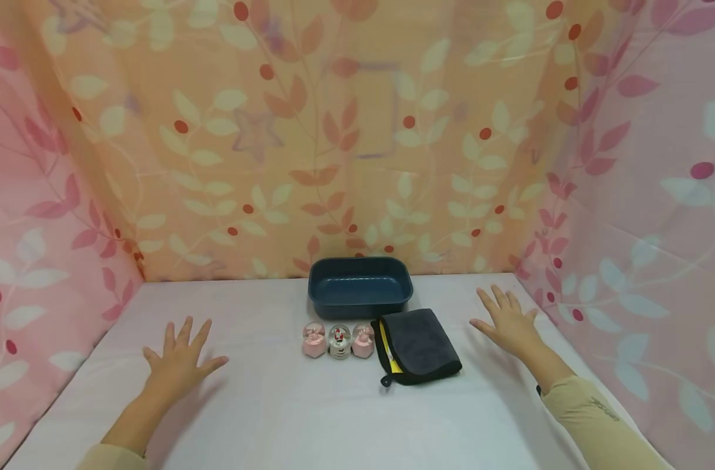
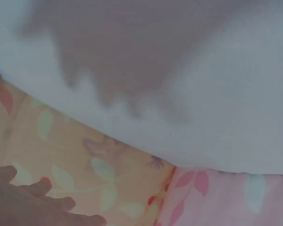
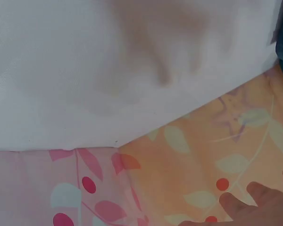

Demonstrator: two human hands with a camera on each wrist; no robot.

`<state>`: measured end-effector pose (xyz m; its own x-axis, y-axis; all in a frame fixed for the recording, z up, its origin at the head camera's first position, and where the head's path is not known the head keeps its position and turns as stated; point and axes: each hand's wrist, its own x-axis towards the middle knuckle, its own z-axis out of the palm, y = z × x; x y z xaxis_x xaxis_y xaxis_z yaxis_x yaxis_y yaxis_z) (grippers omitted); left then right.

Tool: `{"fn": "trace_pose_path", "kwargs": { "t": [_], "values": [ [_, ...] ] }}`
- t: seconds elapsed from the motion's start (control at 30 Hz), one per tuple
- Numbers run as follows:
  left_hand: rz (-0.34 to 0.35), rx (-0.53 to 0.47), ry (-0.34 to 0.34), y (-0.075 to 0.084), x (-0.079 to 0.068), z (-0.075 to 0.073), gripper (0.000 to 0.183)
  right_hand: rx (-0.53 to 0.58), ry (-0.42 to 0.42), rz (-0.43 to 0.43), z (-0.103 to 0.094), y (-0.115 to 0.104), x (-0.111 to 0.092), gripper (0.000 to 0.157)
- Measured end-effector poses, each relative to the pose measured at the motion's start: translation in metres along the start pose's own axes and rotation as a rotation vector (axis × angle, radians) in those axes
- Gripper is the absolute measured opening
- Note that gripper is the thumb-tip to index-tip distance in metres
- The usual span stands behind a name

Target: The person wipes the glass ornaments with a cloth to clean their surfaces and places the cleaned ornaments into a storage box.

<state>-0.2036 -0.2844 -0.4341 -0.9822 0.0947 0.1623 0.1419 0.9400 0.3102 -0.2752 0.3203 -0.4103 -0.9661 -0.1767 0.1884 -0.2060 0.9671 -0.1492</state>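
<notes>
Fingers spread, my left hand (image 1: 177,365) hovers over the left part of the white table, holding nothing. On the other side, my right hand (image 1: 510,326) is also spread in the air, nearest to a folded dark grey cloth (image 1: 422,343) with black edging and a yellow strip. Left of the cloth stand a pink snow globe (image 1: 314,341), a white snow globe (image 1: 339,343) with a small red-and-white figure, and another pink snow globe (image 1: 363,341), side by side. Behind them sits a dark blue rectangular dish (image 1: 360,307).
The white tabletop (image 1: 263,418) meets an orange leaf-patterned curtain (image 1: 310,150) at the back. Pink patterned curtains hang at the left (image 1: 28,228) and right (image 1: 645,215) sides. In both wrist views, blurred hand shadows fall on the white surface.
</notes>
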Motion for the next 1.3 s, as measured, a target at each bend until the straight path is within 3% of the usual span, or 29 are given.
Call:
{"fn": "trace_pose_path", "kwargs": {
  "t": [0.1, 0.2, 0.4, 0.53, 0.8, 0.93, 1.07, 1.3],
  "values": [
    [0.027, -0.046, -0.003, 0.004, 0.000, 0.004, 0.088, 0.075, 0.032, 0.002, 0.004, -0.002, -0.001, 0.072],
    [0.052, -0.093, -0.024, 0.011, 0.000, 0.011, 0.087, 0.261, 0.023, 0.027, 0.006, -0.006, 0.000, 0.071],
    [0.089, -0.139, -0.028, 0.026, -0.003, 0.025, 0.081, 0.770, -0.151, 0.218, 0.007, -0.021, 0.003, 0.074],
    [0.096, -0.203, -0.053, 0.035, -0.004, 0.030, 0.079, 0.960, -0.256, 0.336, 0.012, -0.027, 0.004, 0.077],
    [0.065, -0.336, -0.116, 0.051, -0.001, 0.038, 0.077, 1.002, -0.390, 0.467, 0.023, -0.028, 0.008, 0.080],
    [0.065, -0.417, -0.142, 0.057, 0.002, 0.038, 0.077, 1.021, -0.466, 0.484, 0.029, -0.027, 0.013, 0.083],
    [0.043, -0.503, -0.186, 0.064, 0.005, 0.039, 0.078, 1.065, -0.517, 0.455, 0.037, -0.030, 0.017, 0.088],
    [-0.004, -0.566, -0.215, 0.076, 0.010, 0.043, 0.076, 1.121, -0.556, 0.375, 0.048, -0.032, 0.026, 0.092]
  ]
}}
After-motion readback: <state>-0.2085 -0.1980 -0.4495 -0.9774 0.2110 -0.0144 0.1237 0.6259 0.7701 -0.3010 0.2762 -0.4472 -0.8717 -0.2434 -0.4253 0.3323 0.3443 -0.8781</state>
